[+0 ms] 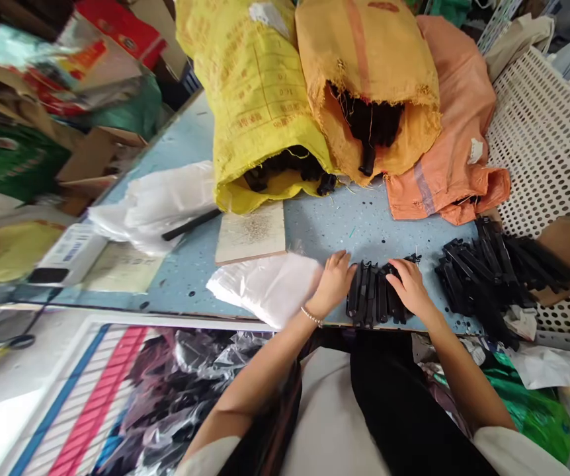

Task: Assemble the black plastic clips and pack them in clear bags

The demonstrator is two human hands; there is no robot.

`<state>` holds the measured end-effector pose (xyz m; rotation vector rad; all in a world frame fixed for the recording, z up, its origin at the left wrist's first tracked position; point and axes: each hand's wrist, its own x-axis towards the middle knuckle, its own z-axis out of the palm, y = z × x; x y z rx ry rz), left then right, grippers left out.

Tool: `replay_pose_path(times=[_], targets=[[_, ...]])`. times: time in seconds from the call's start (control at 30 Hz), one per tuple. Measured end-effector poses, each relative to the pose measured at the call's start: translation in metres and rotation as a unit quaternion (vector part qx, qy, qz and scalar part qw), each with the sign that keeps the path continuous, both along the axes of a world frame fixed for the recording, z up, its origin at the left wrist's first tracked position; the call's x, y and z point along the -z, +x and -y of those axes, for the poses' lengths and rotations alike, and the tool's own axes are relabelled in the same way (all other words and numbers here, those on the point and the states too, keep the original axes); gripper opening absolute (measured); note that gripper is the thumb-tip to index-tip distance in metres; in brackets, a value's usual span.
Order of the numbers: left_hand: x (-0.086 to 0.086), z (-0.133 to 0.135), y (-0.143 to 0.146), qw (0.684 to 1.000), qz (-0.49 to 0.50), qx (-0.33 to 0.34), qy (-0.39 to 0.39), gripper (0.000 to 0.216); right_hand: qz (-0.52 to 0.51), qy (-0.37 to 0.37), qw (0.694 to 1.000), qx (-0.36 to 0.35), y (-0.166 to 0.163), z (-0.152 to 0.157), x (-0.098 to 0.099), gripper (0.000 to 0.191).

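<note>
A row of slim black plastic pieces [370,297] lies side by side on the blue tabletop in front of me. My left hand [333,283] is at the row's left end, fingers stretched out and apart, with the tips by the first pieces. Over the right end rests my right hand [410,285], its fingers and thumb spread across the pieces there. Neither hand is closed round a piece. Beside my left wrist lies a stack of clear plastic bags [265,284]. A looser heap of similar black pieces [483,277] sits to the right of my right hand.
Yellow [260,99], amber [369,53] and orange [458,119] woven sacks lie along the back, the first two open with black pieces inside. A white perforated basket [553,132] stands right. A flat board [252,233], more plastic bags [166,198] and a white box [69,254] lie left.
</note>
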<state>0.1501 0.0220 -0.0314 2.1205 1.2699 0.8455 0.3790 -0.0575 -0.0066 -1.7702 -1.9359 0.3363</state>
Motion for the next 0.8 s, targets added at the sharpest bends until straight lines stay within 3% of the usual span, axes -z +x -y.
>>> replay_pose_path(times=[0.1,0.23,0.3,0.37,0.47,0.53,0.63,0.73,0.8], targets=[[-0.03,-0.088,0.002,1.0,0.009,-0.024,-0.001,0.036,-0.044,0.026,0.999,0.018,0.007,0.005,-0.007,0.039],[-0.069,-0.197,0.017,0.972,0.054,-0.168,-0.153,0.049,-0.071,0.066,0.994,0.05,0.0,0.014,-0.008,0.034],[-0.081,-0.223,0.024,0.957,0.078,-0.198,-0.198,0.054,-0.083,0.067,0.993,0.05,-0.004,0.019,-0.007,0.032],[-0.086,-0.23,0.026,0.946,0.105,-0.203,-0.232,0.05,-0.09,0.07,0.992,0.047,-0.004,0.025,-0.008,0.03],[-0.085,-0.21,0.015,0.924,0.163,-0.178,-0.296,0.032,-0.105,0.084,0.99,0.053,0.002,0.034,-0.016,0.028],[-0.081,-0.177,0.0,0.907,0.202,-0.141,-0.342,0.024,-0.13,0.078,0.987,0.057,0.004,0.034,-0.023,0.026],[-0.075,-0.1,-0.024,0.874,0.259,-0.061,-0.406,0.025,-0.221,0.026,0.974,0.042,-0.006,0.022,-0.031,0.029],[-0.074,-0.013,-0.04,0.809,0.336,0.073,-0.476,0.041,-0.364,-0.034,0.931,-0.01,-0.033,0.002,-0.037,0.046],[-0.076,0.033,-0.045,0.795,0.344,0.134,-0.481,0.053,-0.419,-0.071,0.904,-0.05,-0.056,-0.008,-0.042,0.055]])
